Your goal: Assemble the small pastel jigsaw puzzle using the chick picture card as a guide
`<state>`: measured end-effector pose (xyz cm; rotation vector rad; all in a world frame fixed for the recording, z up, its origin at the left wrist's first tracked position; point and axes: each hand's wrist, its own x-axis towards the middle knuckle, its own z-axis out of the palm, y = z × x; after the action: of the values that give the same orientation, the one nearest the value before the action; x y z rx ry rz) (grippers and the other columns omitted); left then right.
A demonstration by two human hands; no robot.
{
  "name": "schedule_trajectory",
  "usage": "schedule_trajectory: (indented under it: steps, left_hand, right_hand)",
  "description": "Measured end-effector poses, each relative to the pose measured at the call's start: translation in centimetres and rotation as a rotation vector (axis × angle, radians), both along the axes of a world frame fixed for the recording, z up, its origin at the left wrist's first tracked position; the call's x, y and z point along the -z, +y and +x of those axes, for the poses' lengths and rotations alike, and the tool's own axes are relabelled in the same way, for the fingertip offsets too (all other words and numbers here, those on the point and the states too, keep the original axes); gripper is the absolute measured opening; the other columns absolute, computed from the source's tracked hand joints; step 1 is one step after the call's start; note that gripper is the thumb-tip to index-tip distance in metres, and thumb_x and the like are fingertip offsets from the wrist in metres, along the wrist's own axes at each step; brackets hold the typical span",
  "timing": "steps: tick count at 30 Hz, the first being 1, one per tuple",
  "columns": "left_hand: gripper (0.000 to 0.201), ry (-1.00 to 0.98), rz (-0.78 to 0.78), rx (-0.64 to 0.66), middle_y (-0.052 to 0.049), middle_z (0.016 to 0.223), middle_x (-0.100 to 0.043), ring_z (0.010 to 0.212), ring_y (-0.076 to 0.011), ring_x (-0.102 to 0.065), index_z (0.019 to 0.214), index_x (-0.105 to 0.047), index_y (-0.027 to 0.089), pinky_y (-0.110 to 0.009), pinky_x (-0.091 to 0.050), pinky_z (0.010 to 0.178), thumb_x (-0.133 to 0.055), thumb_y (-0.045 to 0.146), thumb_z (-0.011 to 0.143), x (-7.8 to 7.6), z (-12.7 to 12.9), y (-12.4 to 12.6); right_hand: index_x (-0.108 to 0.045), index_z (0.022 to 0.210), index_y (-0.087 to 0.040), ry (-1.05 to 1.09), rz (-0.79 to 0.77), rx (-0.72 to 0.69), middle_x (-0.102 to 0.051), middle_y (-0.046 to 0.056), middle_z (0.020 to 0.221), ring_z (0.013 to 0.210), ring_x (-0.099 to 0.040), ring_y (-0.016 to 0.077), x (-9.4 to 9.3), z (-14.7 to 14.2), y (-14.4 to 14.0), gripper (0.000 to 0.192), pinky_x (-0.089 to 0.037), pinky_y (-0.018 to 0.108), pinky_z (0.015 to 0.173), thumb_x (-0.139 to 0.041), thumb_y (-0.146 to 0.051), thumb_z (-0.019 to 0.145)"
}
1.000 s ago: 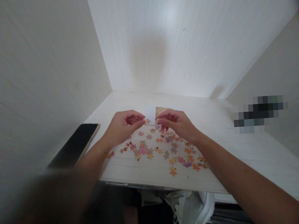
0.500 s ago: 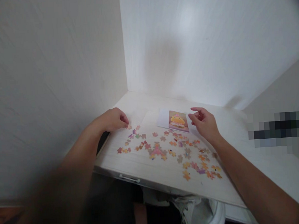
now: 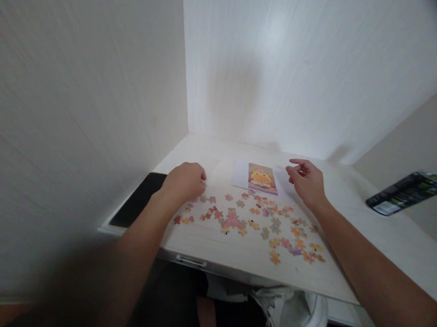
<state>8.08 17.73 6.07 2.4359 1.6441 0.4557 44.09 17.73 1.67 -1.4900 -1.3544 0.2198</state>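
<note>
Several small pink and orange puzzle pieces (image 3: 252, 223) lie scattered over the white desk (image 3: 232, 259). A picture card (image 3: 259, 178) showing a yellow cartoon figure lies flat behind them. My left hand (image 3: 184, 181) rests on the desk at the left end of the pieces, fingers curled down; whether it holds a piece is hidden. To the right of the card hovers my right hand (image 3: 307, 182), its fingers loosely apart and holding nothing.
A black phone or tablet (image 3: 139, 206) lies at the desk's left edge by the wall. A dark packet (image 3: 408, 192) sits at the far right. White walls close in the back and left. A white shoe (image 3: 286, 307) shows below the desk's front edge.
Both hands held the card up together a second ago. The card now lies flat on the desk, and the hands have parted, left to the pieces, right beside the card.
</note>
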Motion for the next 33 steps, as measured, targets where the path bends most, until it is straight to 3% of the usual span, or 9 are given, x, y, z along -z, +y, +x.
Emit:
schedule_trajectory:
  steps: [4,7,12,21,33]
  left_hand:
    - [0.028,-0.050,0.038,0.167,-0.013,0.090,-0.072,0.083,-0.0278,-0.065,0.086,-0.078,0.018,-0.037,-0.046,0.077,-0.065,0.041,0.077,1.0,3.8,-1.6]
    - [0.025,-0.063,0.041,0.214,-0.014,0.087,-0.071,0.081,-0.0282,-0.064,0.080,-0.078,0.017,-0.039,-0.046,0.078,-0.065,0.038,0.078,1.8,5.2,-2.0]
    - [0.018,-0.107,0.018,0.266,-0.011,0.086,-0.070,0.080,-0.0250,-0.063,0.080,-0.077,0.019,-0.037,-0.046,0.078,-0.063,0.030,0.078,2.6,5.1,-1.6]
    - [0.012,-0.247,-0.045,0.367,-0.004,0.079,-0.072,0.072,-0.0185,-0.063,0.082,-0.074,0.021,-0.029,-0.046,0.071,-0.063,0.018,0.077,2.2,5.2,-1.5]
    - [0.027,-0.744,-0.275,0.314,-0.006,0.084,-0.076,0.074,-0.0163,-0.068,0.102,-0.074,0.016,-0.031,-0.054,0.074,-0.066,0.017,0.076,2.9,5.2,-0.8]
  right_hand:
    - [-0.066,0.109,-0.018,0.010,-0.009,-0.002,-0.060,-0.001,0.068,0.054,-0.056,0.0138,0.0,-0.1,0.0,0.038,-0.047,0.029,0.055,-0.065,-0.042,0.078]
    - [-0.066,0.109,-0.019,0.007,-0.012,-0.003,-0.059,-0.002,0.066,0.053,-0.055,0.0134,-0.2,-0.2,-0.1,0.037,-0.045,0.028,0.055,-0.064,-0.040,0.079]
    - [-0.066,0.108,-0.018,0.000,-0.014,-0.021,-0.059,-0.003,0.064,0.052,-0.056,0.0137,-0.4,-0.5,-0.1,0.037,-0.044,0.028,0.056,-0.063,-0.040,0.079]
    - [-0.065,0.109,-0.018,-0.010,-0.015,-0.048,-0.059,-0.002,0.063,0.053,-0.055,0.0143,-0.4,-0.6,-0.2,0.039,-0.043,0.028,0.055,-0.063,-0.043,0.079]
    - [-0.065,0.109,-0.017,-0.028,-0.018,-0.074,-0.059,-0.002,0.060,0.052,-0.054,0.0148,-0.4,-0.8,-0.2,0.040,-0.044,0.029,0.055,-0.062,-0.045,0.080]
